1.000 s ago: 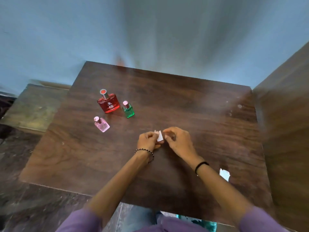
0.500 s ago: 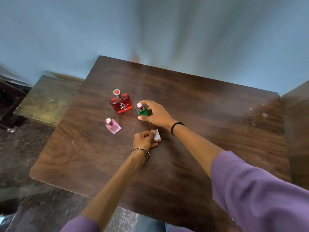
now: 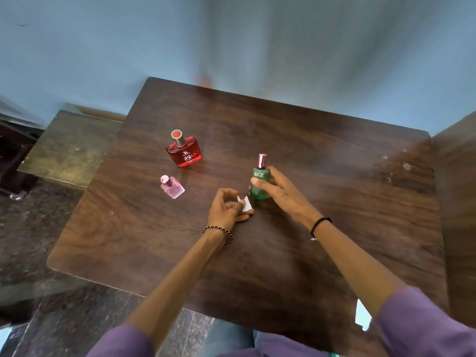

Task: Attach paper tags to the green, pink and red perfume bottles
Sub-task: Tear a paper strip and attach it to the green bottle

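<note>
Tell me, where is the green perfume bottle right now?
In the head view the green perfume bottle is near the middle of the table, gripped by the right hand, just right of the paper tag pinched in the left hand.

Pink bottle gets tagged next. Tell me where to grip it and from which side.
Probably best: pinch the pink bottle across its flat body, below the narrow cap, coming from the near side. It stands upright, and the red bottle stands behind it.

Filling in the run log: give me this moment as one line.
right hand: holds green bottle | left hand: pinches paper tag | red bottle, pink bottle: standing on table
</note>
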Demonstrator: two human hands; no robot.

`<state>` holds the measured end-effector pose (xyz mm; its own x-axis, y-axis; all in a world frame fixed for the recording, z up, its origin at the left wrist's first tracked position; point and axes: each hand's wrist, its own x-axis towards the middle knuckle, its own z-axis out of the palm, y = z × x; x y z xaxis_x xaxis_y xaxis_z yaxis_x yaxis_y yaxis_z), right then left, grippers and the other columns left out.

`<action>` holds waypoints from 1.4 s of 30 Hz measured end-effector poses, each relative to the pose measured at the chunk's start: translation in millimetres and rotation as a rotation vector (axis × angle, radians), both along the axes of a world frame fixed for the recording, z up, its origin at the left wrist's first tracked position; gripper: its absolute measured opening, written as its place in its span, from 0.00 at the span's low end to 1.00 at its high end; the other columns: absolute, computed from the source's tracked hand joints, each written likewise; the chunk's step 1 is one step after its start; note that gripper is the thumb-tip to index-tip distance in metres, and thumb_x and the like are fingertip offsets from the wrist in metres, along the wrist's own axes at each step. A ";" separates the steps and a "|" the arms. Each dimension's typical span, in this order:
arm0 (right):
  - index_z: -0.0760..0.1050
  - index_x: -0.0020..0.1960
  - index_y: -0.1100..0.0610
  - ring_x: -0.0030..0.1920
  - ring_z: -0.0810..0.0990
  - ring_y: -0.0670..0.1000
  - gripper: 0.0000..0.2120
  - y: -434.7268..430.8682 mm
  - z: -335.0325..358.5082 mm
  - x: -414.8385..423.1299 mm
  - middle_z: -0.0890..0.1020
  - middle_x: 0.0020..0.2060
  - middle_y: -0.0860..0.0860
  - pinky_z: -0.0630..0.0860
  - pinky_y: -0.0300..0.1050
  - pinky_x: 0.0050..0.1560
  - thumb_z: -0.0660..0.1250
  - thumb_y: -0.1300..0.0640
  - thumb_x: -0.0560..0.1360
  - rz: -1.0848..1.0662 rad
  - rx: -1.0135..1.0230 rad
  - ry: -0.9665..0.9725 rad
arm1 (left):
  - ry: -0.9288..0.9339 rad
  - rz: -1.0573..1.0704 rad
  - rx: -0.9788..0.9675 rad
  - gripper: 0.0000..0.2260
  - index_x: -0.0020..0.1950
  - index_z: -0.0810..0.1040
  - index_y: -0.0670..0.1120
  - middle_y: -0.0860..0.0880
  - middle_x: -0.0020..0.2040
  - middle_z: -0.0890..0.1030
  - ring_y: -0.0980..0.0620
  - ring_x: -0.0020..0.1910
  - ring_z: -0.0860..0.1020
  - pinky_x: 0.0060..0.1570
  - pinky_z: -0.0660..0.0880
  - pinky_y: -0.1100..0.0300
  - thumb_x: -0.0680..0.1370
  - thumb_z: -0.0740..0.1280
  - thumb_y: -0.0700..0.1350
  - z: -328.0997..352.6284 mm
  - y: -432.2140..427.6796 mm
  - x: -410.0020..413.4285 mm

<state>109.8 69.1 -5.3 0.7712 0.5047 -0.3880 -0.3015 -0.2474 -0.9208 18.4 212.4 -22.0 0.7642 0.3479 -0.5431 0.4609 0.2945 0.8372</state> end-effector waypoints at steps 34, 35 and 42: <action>0.77 0.57 0.57 0.25 0.71 0.50 0.14 -63.9 55.3 -127.1 0.78 0.34 0.53 0.62 0.37 0.19 0.69 0.47 0.79 -0.192 0.172 0.105 | -0.222 -0.503 0.144 0.13 0.50 0.84 0.37 0.49 0.39 0.85 0.59 0.39 0.80 0.44 0.78 0.66 0.78 0.69 0.47 84.2 -47.6 -18.3; 0.77 0.57 0.57 0.26 0.71 0.50 0.15 -63.4 57.0 -127.1 0.78 0.34 0.53 0.63 0.37 0.19 0.69 0.46 0.79 -0.190 0.145 0.081 | -0.226 -0.497 0.166 0.13 0.49 0.85 0.38 0.46 0.42 0.86 0.58 0.41 0.81 0.47 0.78 0.64 0.78 0.69 0.48 85.5 -47.3 -17.8; 0.75 0.54 0.60 0.23 0.73 0.46 0.16 -59.4 72.0 -123.8 0.79 0.31 0.53 0.72 0.39 0.24 0.69 0.47 0.79 -0.213 -0.134 -0.273 | -0.231 -0.411 0.221 0.15 0.45 0.86 0.40 0.44 0.44 0.87 0.51 0.47 0.84 0.51 0.80 0.62 0.74 0.73 0.53 98.7 -47.7 -11.6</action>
